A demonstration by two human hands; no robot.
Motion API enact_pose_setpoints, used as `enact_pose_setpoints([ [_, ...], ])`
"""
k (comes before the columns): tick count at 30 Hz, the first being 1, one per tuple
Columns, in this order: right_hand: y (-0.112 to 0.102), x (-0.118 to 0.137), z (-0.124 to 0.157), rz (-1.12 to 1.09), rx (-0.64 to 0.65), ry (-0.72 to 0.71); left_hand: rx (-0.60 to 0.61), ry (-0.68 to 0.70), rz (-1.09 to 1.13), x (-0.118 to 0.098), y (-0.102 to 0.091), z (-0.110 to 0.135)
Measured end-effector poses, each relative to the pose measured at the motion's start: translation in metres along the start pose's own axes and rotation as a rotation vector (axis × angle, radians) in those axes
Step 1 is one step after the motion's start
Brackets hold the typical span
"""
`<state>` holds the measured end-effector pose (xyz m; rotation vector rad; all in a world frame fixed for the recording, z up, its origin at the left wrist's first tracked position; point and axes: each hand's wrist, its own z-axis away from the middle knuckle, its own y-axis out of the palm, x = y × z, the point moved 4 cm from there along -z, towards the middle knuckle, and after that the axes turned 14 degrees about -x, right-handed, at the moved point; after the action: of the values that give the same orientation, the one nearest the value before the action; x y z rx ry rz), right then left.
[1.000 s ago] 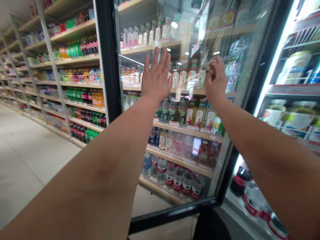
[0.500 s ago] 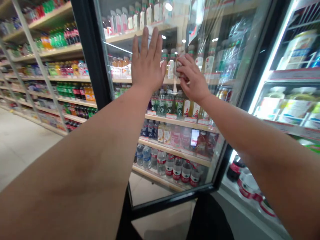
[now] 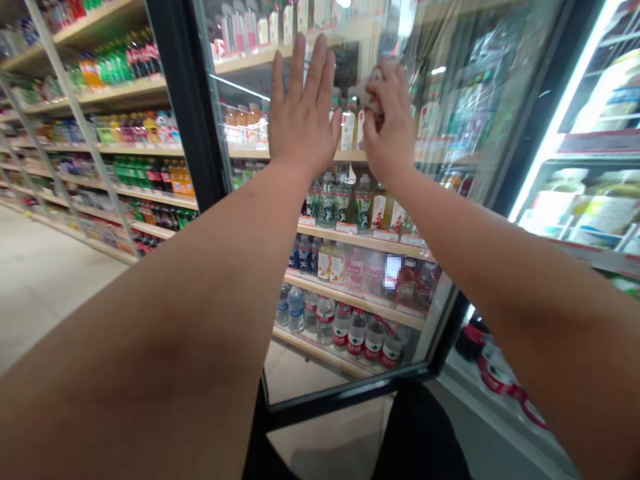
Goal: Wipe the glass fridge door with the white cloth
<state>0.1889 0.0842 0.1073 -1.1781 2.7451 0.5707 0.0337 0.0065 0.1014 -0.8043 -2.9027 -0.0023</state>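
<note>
A glass door point(image 3: 345, 393) in a black frame stands in front of me. My left hand point(image 3: 303, 113) is laid against the glass, its fingers straight and spread, holding nothing. To its right, my right hand point(image 3: 390, 110) grips a crumpled greyish-white cloth point(image 3: 373, 90) and presses it to the pane. The fingers partly cover the cloth. Around and below that hand, the glass looks streaky.
Rows of bottles point(image 3: 345, 200) on shelves show in the glass. At the left, tall racks of drinks point(image 3: 150, 127) line an aisle with a pale floor point(image 3: 55, 287). On the right is a lit cooler with jugs point(image 3: 560, 200) and, lower down, red-labelled bottles point(image 3: 495, 370).
My right hand has moved the cloth up and slightly right across the glass, its fingers now pointing more upward. My left hand stays flat on the pane; the view has shifted a little.
</note>
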Motion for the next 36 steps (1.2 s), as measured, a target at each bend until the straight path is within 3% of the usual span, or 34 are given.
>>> enact_pose_setpoints([
  [3, -0.012, 0.018, 0.02, -0.175, 0.144, -0.12, 0.006, 0.015, -0.105, -0.001, 0.001, 0.0],
  [6, -0.025, -0.003, 0.023, -0.264, 0.22, -0.167, 0.029, 0.023, -0.214, -0.003, 0.002, -0.001],
  [9, -0.023, -0.039, 0.002, -0.184, 0.098, -0.084, 0.038, 0.001, -0.221, -0.004, 0.001, 0.0],
  [12, -0.012, -0.053, -0.014, -0.051, -0.05, 0.16, 0.034, -0.007, -0.211, -0.004, 0.0, 0.0],
  [14, -0.006, -0.039, -0.011, -0.013, -0.075, 0.209, 0.037, 0.0, -0.212, -0.003, 0.0, 0.0],
  [18, -0.008, 0.003, 0.013, -0.133, 0.111, -0.105, 0.036, -0.002, -0.184, -0.002, 0.001, -0.003],
  [20, -0.012, 0.002, 0.016, -0.18, 0.17, -0.181, 0.032, -0.003, -0.184, -0.002, 0.0, -0.003],
  [25, -0.008, -0.032, -0.007, -0.041, 0.043, 0.014, 0.01, 0.03, -0.209, -0.005, 0.0, 0.0],
  [28, -0.01, -0.015, 0.003, 0.0, 0.027, 0.02, -0.002, 0.05, -0.223, -0.005, 0.001, 0.0],
  [32, -0.021, 0.017, 0.026, -0.192, 0.198, -0.186, -0.014, 0.059, -0.231, -0.004, 0.001, -0.001],
  [34, -0.022, 0.013, 0.021, -0.211, 0.197, -0.17, -0.009, 0.038, -0.21, -0.004, 0.0, -0.001],
  [36, -0.019, -0.001, 0.008, -0.155, 0.115, -0.065, 0.008, 0.035, -0.229, -0.004, 0.0, -0.001],
])
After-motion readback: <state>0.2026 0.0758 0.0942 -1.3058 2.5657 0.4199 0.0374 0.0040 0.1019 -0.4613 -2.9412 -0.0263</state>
